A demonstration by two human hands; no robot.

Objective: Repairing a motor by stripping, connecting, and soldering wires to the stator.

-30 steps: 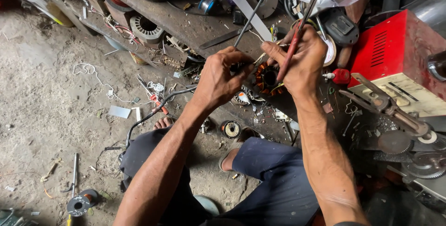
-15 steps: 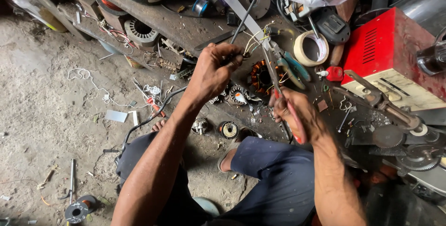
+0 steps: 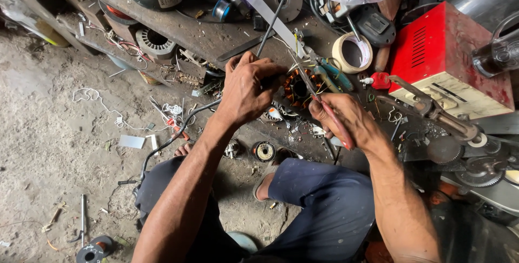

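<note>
- Left hand [image 3: 250, 91]: centre of frame, fingers clenched down over the left side of a motor stator [image 3: 296, 87]; what the fingertips pinch is hidden under the hand.
- Stator: round core with copper windings, sits on the counter [image 3: 200, 33] edge just right of the left hand, thin loose wires sticking up from it.
- Right hand [image 3: 346, 118]: right of centre, just below-right of the stator, fingers grasping red-handled pliers [image 3: 330, 117]. Plier nose points up-left into the windings, handle ends stick out past the wrist.
- A thin dark rod [image 3: 277, 11] runs from the left hand's knuckles to the top edge; can't tell if the hand holds it.
- Flat grey metal strip [image 3: 259, 4] lies diagonal on the counter, top centre down towards the stator.
- Teal-handled tool [image 3: 335, 75] on the counter, touching or just beside the stator's right side.
- Roll of tape [image 3: 352, 53] upper right of the stator; red metal box [image 3: 443, 57] further right, well apart from both hands.
- Second bare stator core [image 3: 155, 41] at upper left on a lower shelf.
- Dirt floor [image 3: 54, 144] fills the left of frame: white wire scraps, small spool [image 3: 265, 151] near the person's foot, lower centre.
- Person is seated, dark blue trousers [image 3: 324, 209] at bottom.
</note>
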